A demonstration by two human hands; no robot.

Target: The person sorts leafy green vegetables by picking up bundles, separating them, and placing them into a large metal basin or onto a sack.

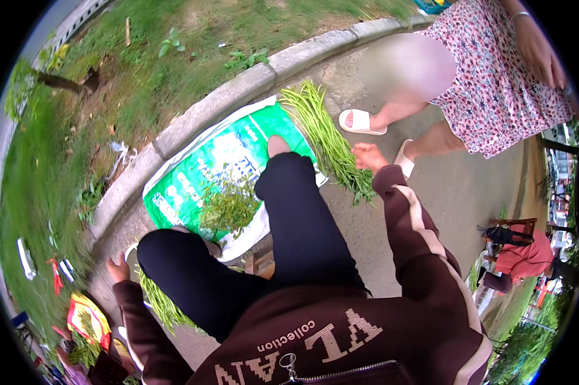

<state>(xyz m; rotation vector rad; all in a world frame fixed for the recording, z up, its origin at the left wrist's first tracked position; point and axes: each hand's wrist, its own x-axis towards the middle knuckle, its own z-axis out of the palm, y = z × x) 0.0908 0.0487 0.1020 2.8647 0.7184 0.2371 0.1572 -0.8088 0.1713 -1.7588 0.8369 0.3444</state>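
Note:
My right hand (369, 156), fingers partly curled, hovers by the leafy end of a long bundle of green vegetable stems (323, 127) on the pavement. I see nothing held in it, but its inner side is hidden. Beside my left knee, my left hand (118, 269) has its fingers apart and nothing in them. Close to it is a white curved rim (132, 249), mostly covered by my leg. More green stems (162, 301) lie by my left thigh. Between my feet a heap of loose leaves (229, 209) rests on a green printed plastic sack (282, 127).
A stone kerb (212, 103) borders the grass beyond the sack. At the right stands a person in a floral dress (491, 82) and white slippers (361, 121). Someone in a red top (522, 255) is farther off. A yellow and red bag (88, 317) lies at lower left, near other people.

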